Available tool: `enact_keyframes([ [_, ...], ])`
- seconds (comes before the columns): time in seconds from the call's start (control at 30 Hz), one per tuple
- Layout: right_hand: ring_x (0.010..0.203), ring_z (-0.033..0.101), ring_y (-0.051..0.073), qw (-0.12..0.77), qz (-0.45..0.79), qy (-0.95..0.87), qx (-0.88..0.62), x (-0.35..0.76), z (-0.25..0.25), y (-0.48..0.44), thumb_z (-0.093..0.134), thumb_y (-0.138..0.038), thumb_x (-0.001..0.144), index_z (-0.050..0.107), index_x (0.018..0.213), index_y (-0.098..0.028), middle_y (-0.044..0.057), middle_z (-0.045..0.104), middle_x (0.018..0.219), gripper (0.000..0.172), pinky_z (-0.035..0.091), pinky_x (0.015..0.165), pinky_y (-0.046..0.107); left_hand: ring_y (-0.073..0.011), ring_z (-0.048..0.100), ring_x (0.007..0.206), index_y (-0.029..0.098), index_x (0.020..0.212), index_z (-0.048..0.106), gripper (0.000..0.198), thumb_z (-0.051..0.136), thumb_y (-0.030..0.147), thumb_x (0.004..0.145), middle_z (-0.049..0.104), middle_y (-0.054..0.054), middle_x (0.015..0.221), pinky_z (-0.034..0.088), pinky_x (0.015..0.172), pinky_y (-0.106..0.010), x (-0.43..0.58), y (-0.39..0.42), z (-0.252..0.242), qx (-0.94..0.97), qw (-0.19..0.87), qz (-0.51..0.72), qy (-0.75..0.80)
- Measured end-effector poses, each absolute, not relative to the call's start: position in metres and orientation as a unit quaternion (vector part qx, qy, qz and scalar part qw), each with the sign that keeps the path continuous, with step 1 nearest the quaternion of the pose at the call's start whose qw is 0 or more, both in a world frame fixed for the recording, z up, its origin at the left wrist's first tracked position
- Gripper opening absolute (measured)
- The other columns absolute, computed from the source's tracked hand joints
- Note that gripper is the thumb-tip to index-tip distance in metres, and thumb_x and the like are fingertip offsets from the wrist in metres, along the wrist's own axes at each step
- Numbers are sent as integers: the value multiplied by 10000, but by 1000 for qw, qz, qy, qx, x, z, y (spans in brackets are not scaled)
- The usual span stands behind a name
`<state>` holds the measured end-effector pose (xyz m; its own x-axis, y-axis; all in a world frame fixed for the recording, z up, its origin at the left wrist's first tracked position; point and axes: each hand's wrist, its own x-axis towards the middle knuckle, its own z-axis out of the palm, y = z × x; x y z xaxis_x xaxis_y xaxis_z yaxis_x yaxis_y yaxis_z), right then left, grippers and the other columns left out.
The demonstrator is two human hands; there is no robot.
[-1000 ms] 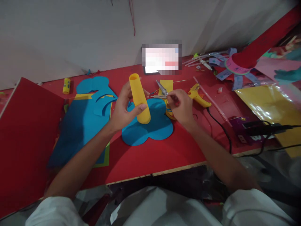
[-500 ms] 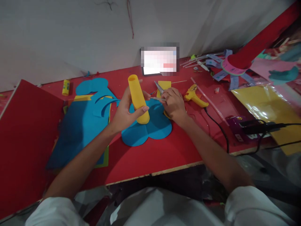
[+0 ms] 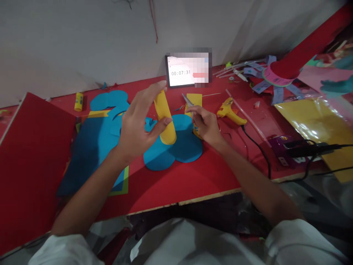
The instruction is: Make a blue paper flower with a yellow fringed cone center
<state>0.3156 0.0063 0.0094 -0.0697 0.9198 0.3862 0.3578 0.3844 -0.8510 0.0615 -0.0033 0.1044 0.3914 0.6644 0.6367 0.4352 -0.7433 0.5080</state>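
A yellow rolled foam or paper tube [image 3: 165, 127] leans over a blue lobed cutout [image 3: 187, 147]. My left hand [image 3: 138, 127] has its thumb on the tube's side, with long fingers reaching over its top end, which they partly hide. To the right, the fingers of my right hand [image 3: 205, 123] are curled together above a pair of scissors [image 3: 187, 100] with yellow handles; whatever they may pinch is too small to make out. A small yellow piece [image 3: 197, 99] lies behind that hand.
A yellow glue gun [image 3: 230, 112] with a black cord rests right of my hand. Blue sheets [image 3: 91, 147] and blue offcuts [image 3: 110, 100] lie left, near a glue stick [image 3: 78, 102]. A tablet [image 3: 182, 71] showing a timer leans against the wall. A red panel [image 3: 30, 173] stands left.
My left fingers have come from behind the tube and now stretch over its top. My right hand has drawn back slightly from the tube, and the thin pale piece at its fingertips no longer shows.
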Motion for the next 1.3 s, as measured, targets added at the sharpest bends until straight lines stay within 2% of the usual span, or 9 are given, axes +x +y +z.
enact_keyframes([
  [0.13, 717, 669, 193, 533, 412, -615, -410, 308, 9, 6, 498, -717, 1064, 691, 1098, -295, 32, 735, 875, 465, 532, 652, 334, -339, 671, 1389, 357, 1587, 480, 606, 701, 472, 1034, 664, -90, 1520, 572, 1177, -582, 65, -7, 101, 836, 115, 432, 319],
  [0.23, 775, 718, 200, 528, 435, -606, -405, 302, 6, 5, 635, -640, 1018, 636, 1126, -295, 31, 774, 938, 361, 549, 649, 321, -356, 665, 1400, 353, 1577, 501, 624, 723, 507, 1014, 661, -94, 1515, 576, 1177, -580, 66, -9, 96, 825, 140, 433, 337],
  [0.4, 1002, 765, 261, 443, 315, -711, -447, 292, -2, -5, 623, -362, 1031, 639, 1126, -276, 68, 792, 1067, 130, 592, 866, 405, -359, 674, 1380, 359, 1561, 545, 590, 732, 476, 1013, 642, -75, 1516, 586, 1161, -560, 64, -12, 101, 808, 143, 446, 358],
  [0.57, 1179, 703, 341, 288, 177, -830, -443, 287, -4, -15, 576, -347, 1083, 681, 1228, -235, 140, 795, 1206, 211, 558, 1009, 489, -305, 712, 1269, 390, 1682, 425, 678, 675, 325, 1055, 554, -61, 1632, 566, 1152, -515, 45, -6, 121, 821, -7, 455, 344],
  [0.73, 1301, 653, 348, 272, 161, -842, -436, 287, -7, -16, 522, -249, 1078, 663, 1367, -230, 143, 779, 1306, 322, 531, 1098, 521, -416, 605, 1334, 389, 1656, 506, 580, 557, 391, 1079, 667, -104, 1472, 390, 1207, -715, 15, 23, 116, 825, -85, 372, 417],
  [0.9, 1274, 660, 358, 277, 147, -815, -487, 289, -4, -15, 545, -197, 1036, 696, 1348, -229, 164, 760, 1306, 349, 527, 1099, 538, -517, 508, 1412, 301, 1478, 650, 494, 548, 513, 1043, 555, -149, 1610, 152, 1204, -884, 4, 45, 70, 856, -44, 274, 436],
  [1.03, 1265, 663, 355, 321, 139, -795, -496, 293, 0, -12, 544, -241, 1055, 692, 1341, -243, 157, 750, 1288, 322, 538, 1096, 529, -440, 628, 1260, 246, 1379, 676, 435, 685, 473, 1008, 702, -173, 1362, 424, 1124, -693, 29, 37, 39, 875, 23, 189, 445],
  [1.1, 1257, 669, 353, 346, 131, -786, -495, 296, 1, -11, 537, -248, 1063, 688, 1329, -267, 140, 757, 1266, 307, 545, 1092, 536, -441, 638, 1254, 188, 1433, 649, 431, 636, 387, 1050, 704, -218, 1332, 468, 1059, -619, 46, 27, 34, 878, -4, 100, 468],
  [1.3, 1207, 697, 348, 387, 108, -778, -483, 301, -1, -8, 567, -254, 1064, 684, 1265, -286, 120, 771, 1228, 235, 572, 1067, 547, -435, 711, 1172, 115, 1596, 515, 554, 458, 401, 1125, 713, -271, 1314, 495, 958, -523, 69, 7, 47, 860, -54, -54, 505],
])
